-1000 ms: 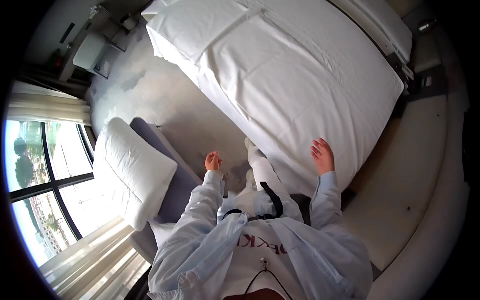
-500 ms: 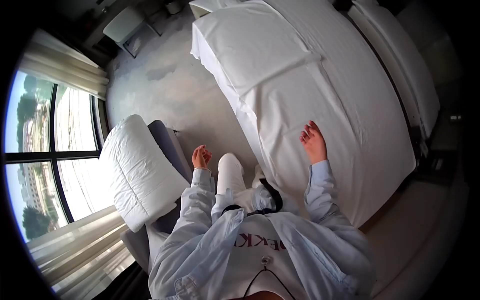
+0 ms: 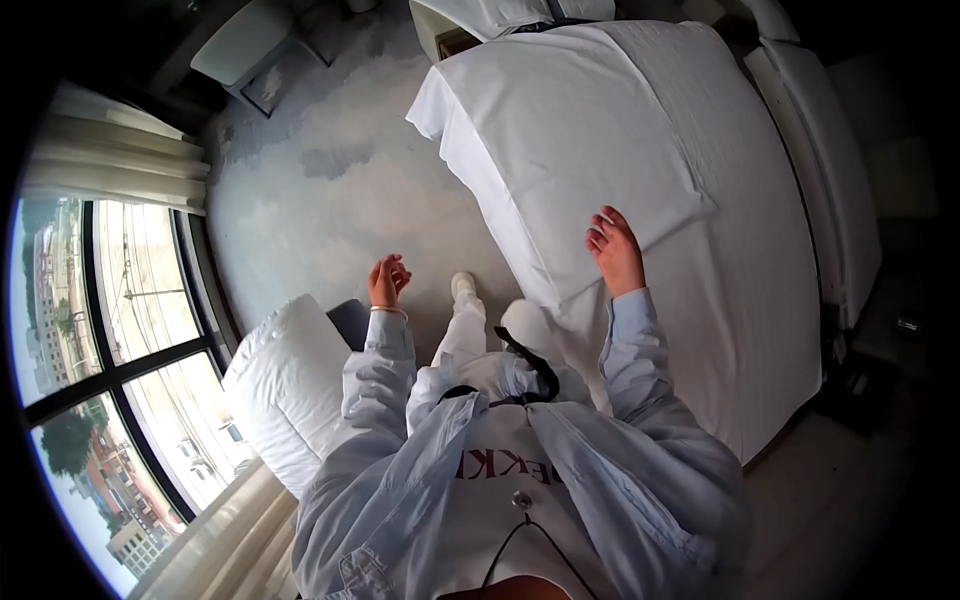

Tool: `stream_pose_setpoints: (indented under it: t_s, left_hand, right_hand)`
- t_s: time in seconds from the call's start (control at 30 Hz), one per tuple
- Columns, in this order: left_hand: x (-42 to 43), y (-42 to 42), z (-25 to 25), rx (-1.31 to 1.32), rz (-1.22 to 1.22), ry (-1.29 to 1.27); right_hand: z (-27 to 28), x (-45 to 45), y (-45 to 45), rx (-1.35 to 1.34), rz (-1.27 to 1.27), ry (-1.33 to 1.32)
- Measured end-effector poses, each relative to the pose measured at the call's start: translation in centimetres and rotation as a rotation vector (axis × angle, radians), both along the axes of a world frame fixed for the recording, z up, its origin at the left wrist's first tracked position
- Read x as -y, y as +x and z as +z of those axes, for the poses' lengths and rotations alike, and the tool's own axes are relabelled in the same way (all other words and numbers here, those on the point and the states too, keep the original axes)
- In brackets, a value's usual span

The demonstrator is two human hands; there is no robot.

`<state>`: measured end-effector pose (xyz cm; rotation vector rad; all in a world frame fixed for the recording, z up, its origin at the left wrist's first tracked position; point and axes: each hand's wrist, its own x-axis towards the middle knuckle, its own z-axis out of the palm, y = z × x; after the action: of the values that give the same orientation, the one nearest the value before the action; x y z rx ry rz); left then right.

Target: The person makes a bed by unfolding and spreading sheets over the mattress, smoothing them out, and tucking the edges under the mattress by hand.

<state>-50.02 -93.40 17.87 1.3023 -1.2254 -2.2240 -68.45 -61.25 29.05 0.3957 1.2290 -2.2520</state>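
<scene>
While the right grip [image 3: 616, 254], fingers parted, hovers over the bed [image 3: 610, 130], the loosely uncurled left grip [image 3: 387, 281] hangs beyond its edge, floor [image 3: 340, 200] ahead.

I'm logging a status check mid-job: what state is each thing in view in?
Left hand: fingers partly curled, nothing visible in it.
Right hand: fingers slightly bent, nothing visible in it.
White sheet: spread out, creased, edge hanging down.
Duvet: puffy, bunched.
Curtains: drawn partly aside.
Chair: upright, unoccupied.
Blue shirt: worn open.
</scene>
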Motion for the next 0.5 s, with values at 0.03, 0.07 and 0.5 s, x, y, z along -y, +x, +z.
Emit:
stream_pose_setpoints:
  t_s: [0.03, 0.07, 0.5]
  left_hand:
    - [2.0, -2.2, 0.9, 0.010, -0.034, -0.019]
    - [4.0, -4.6, 2.2, 0.011, -0.073, -0.047]
    - [16.8, -33.0, -3.9, 0.124, -0.368, -0.041]
  right_hand:
    - [0.9, 1.6, -1.4, -0.022, 0.010, 0.036]
    - [1.8, 3.0, -3.0, -0.052, 0.016, 0.064]
    - [-9.8, 12.5, -40.8, -0.084, -0.015, 0.459]
